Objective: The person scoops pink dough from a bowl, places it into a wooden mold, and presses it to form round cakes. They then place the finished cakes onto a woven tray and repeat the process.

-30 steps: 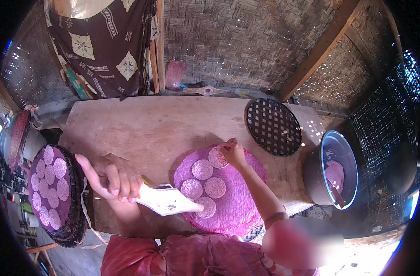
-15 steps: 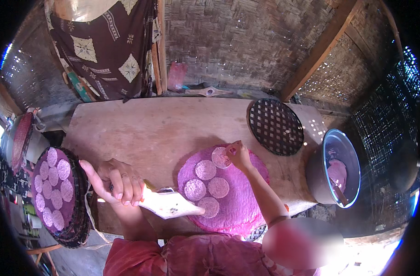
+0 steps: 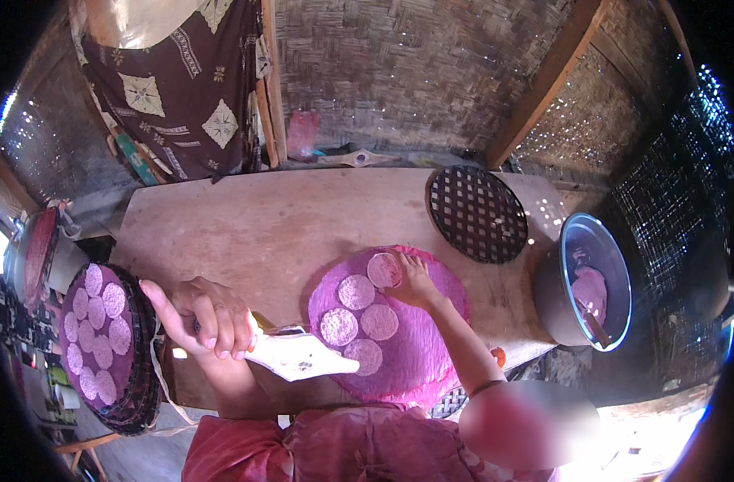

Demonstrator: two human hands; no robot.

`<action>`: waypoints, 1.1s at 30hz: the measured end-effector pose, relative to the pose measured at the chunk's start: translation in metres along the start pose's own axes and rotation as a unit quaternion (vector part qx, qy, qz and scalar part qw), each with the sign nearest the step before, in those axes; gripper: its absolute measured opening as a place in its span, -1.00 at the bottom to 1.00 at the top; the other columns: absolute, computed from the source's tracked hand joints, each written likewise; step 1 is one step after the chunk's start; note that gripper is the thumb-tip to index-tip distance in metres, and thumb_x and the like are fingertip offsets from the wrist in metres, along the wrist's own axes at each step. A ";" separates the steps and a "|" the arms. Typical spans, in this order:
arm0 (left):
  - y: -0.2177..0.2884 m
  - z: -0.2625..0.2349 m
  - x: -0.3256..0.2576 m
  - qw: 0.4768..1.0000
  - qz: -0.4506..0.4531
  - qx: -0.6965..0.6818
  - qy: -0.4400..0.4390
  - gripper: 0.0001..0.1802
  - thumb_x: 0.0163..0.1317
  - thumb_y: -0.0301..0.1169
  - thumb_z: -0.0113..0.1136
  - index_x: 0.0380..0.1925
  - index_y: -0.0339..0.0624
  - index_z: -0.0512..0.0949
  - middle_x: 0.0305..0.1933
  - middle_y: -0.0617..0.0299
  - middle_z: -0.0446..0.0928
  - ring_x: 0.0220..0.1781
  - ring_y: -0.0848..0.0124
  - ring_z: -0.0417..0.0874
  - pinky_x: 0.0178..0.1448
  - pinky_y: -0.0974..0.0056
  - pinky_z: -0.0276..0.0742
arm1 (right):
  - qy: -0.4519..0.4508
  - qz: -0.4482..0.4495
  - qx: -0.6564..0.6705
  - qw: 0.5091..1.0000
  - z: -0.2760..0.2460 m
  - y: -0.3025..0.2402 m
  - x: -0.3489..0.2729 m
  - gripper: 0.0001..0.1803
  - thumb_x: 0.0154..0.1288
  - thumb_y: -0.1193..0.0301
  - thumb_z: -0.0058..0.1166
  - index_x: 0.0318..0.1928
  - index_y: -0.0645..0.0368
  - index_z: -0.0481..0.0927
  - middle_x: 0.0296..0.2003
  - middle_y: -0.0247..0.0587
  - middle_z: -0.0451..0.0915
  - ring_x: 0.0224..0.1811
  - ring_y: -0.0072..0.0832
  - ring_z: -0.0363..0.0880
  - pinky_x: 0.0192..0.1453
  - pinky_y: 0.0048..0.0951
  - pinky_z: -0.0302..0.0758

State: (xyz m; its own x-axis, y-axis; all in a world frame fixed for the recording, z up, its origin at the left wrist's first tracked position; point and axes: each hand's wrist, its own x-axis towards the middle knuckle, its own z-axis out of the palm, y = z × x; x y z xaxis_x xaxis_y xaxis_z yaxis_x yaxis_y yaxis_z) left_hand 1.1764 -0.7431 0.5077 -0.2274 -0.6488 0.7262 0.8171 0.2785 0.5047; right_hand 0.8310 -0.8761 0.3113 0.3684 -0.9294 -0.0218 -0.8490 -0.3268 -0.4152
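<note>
My left hand (image 3: 210,321) is closed around the wide end of a bright white, tapering tool (image 3: 302,357), its tip over the lower disc on a pink-purple cloth-covered round board. My right hand (image 3: 415,283) reaches to the far part of this board (image 3: 419,353), fingers stretched out. Its thumb side touches the right edge of the farthest pale pink grainy disc (image 3: 380,271). Several similar discs lie nearer, among them one at the left (image 3: 339,327) and one just below my right hand (image 3: 379,321). What lies under the right palm is hidden.
At the left stands a round tray (image 3: 119,297) bearing several pale discs. A dark lattice tray (image 3: 478,213) lies at the table's far right. Right of the table, a grey bucket (image 3: 547,297) holds pink paste (image 3: 589,293) and a wooden-handled utensil (image 3: 596,328). The wooden table (image 3: 246,217) stands against a woven wall.
The right hand's fingers, curled together before, are now stretched out to the right of the farthest disc. The left hand keeps the white tool in nearly the same place. The view has shifted slightly.
</note>
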 end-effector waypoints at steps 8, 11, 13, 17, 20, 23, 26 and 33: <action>0.000 0.005 0.001 1.000 -0.007 -0.005 -0.015 -0.01 0.33 0.40 -0.70 -0.78 -0.23 0.37 -0.84 0.00 0.39 -0.88 0.22 0.39 -0.74 0.14 0.40 | 0.043 -0.015 0.122 0.992 -0.024 -0.010 -0.017 0.03 -0.05 0.09 0.46 0.39 0.07 0.17 0.30 0.07 0.32 0.42 0.03 0.18 0.51 0.02 0.05; 0.007 0.008 -0.003 1.000 -0.013 -0.004 -0.021 -0.02 0.32 0.41 -0.68 -0.77 -0.22 0.37 -0.82 0.02 0.42 -0.87 0.21 0.41 -0.69 0.12 0.44 | 0.061 -0.039 0.257 0.964 -0.055 -0.004 -0.047 -0.01 -0.03 0.17 0.48 0.38 -0.03 0.19 0.30 0.01 0.32 0.41 -0.05 0.21 0.50 -0.02 0.09; 0.013 0.009 -0.006 1.000 -0.011 -0.006 -0.016 -0.03 0.33 0.40 -0.66 -0.77 -0.22 0.38 -0.81 0.04 0.43 -0.86 0.20 0.44 -0.67 0.11 0.47 | -0.028 -0.049 0.230 0.972 -0.074 0.001 -0.081 -0.01 -0.02 0.17 0.48 0.39 -0.07 0.18 0.32 -0.02 0.30 0.41 -0.06 0.20 0.51 -0.02 0.08; 0.020 0.008 -0.008 0.999 -0.036 -0.011 -0.036 -0.04 0.35 0.38 -0.61 -0.76 -0.24 0.39 -0.77 0.06 0.48 -0.82 0.17 0.52 -0.64 0.12 0.49 | -0.184 -0.098 0.104 0.972 -0.063 -0.008 -0.150 0.00 -0.01 0.17 0.45 0.41 -0.11 0.15 0.36 -0.08 0.26 0.43 -0.06 0.16 0.52 -0.02 0.06; 0.013 0.008 -0.007 0.995 -0.056 -0.054 -0.056 -0.04 0.36 0.37 -0.61 -0.76 -0.25 0.39 -0.76 0.04 0.49 -0.83 0.17 0.52 -0.64 0.12 0.49 | -0.235 -0.042 0.039 0.970 -0.040 -0.015 -0.178 -0.04 0.04 0.13 0.40 0.42 -0.16 0.14 0.38 -0.09 0.25 0.45 -0.04 0.12 0.53 -0.01 0.03; -0.001 0.010 -0.007 0.995 -0.060 -0.073 -0.039 -0.04 0.36 0.36 -0.63 -0.78 -0.23 0.36 -0.79 0.07 0.44 -0.84 0.19 0.46 -0.65 0.12 0.42 | -0.225 -0.033 0.002 0.974 -0.023 -0.023 -0.183 -0.06 0.08 0.07 0.36 0.42 -0.18 0.13 0.38 -0.11 0.25 0.47 -0.02 0.07 0.53 0.00 0.00; -0.011 0.011 -0.007 0.989 -0.087 -0.114 -0.029 -0.04 0.35 0.38 -0.70 -0.70 -0.23 0.39 -0.77 0.10 0.42 -0.75 0.18 0.48 -0.43 0.03 0.46 | -0.221 -0.045 -0.021 0.974 -0.026 -0.033 -0.182 0.03 0.08 -0.02 0.34 0.47 -0.22 0.03 0.38 -0.09 0.24 0.47 -0.02 0.06 0.55 0.03 -0.03; -0.096 0.007 0.014 0.968 -0.093 -0.193 0.129 -0.16 0.32 0.41 -0.65 -0.64 0.01 0.39 -0.79 0.30 0.32 -0.75 0.34 0.34 -0.47 0.14 0.35 | -0.294 -0.050 0.488 0.820 -0.089 -0.059 -0.197 0.06 0.24 -0.42 -0.24 0.45 0.18 0.08 0.37 0.14 0.22 0.41 -0.03 0.20 0.45 0.03 0.21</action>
State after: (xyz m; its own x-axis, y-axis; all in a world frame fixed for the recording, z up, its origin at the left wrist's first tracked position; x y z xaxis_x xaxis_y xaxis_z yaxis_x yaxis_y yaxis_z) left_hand 1.0914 -0.7741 0.4725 -0.2909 -0.8319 0.4727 0.9231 -0.1141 0.3673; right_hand 0.7744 -0.6887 0.4204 0.7802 -0.5691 -0.2598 -0.2021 0.1637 -0.9656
